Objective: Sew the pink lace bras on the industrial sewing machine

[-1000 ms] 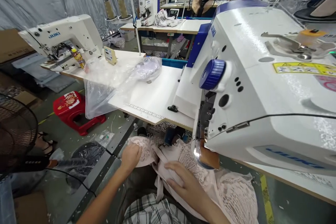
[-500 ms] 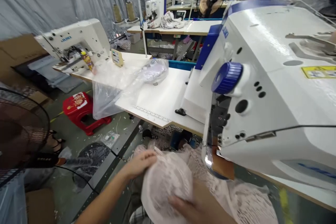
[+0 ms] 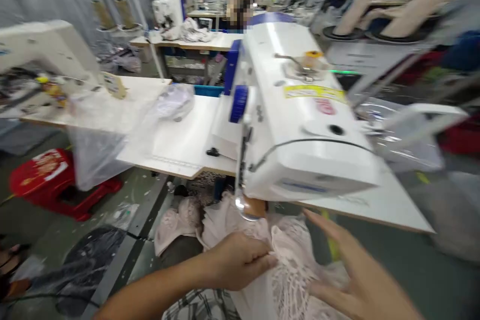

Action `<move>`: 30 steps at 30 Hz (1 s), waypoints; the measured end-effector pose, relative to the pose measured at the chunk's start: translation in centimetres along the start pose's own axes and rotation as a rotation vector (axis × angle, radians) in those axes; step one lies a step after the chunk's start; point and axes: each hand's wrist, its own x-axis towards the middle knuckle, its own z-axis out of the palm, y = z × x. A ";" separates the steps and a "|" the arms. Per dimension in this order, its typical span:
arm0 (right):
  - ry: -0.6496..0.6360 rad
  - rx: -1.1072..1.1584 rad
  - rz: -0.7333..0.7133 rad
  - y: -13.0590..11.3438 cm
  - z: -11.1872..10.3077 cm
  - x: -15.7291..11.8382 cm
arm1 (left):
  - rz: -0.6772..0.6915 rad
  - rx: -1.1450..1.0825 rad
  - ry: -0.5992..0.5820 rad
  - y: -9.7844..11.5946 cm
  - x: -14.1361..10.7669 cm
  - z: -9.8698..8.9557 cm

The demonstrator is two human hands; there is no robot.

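Observation:
A pale pink lace garment with moulded bra cups and sheer fabric lies across the lap, below the sewing machine's front. My left hand is closed, thumb and fingers pinching an edge of the garment near its middle. My right hand, smeared by motion, is spread at the garment's right side, index finger and thumb wide apart. Its thumb is close to the lace; whether it touches cannot be told. Just above the hands stands the white sewing machine, with a blue handwheel on its left side.
The white machine table carries a clear plastic bag that hangs over its edge. Another sewing machine stands at the left, above a red stool. Thread cones stand at the upper right. A cable crosses the floor.
The view has swung right. My left hand has moved right and now pinches the garment. My right hand has let go of the sheer piece, moved right and spread. More of the bra cups shows.

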 end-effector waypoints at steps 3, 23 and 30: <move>-0.182 0.164 0.004 0.9 1.5 0.8 | -0.060 0.147 0.009 -0.1 1.2 0.4; 0.015 0.472 0.135 1.5 2.0 10.4 | -0.142 0.751 0.507 -2.2 3.6 -6.8; 0.076 0.556 0.208 3.0 4.4 7.8 | -0.113 0.711 0.458 -2.6 3.7 -7.0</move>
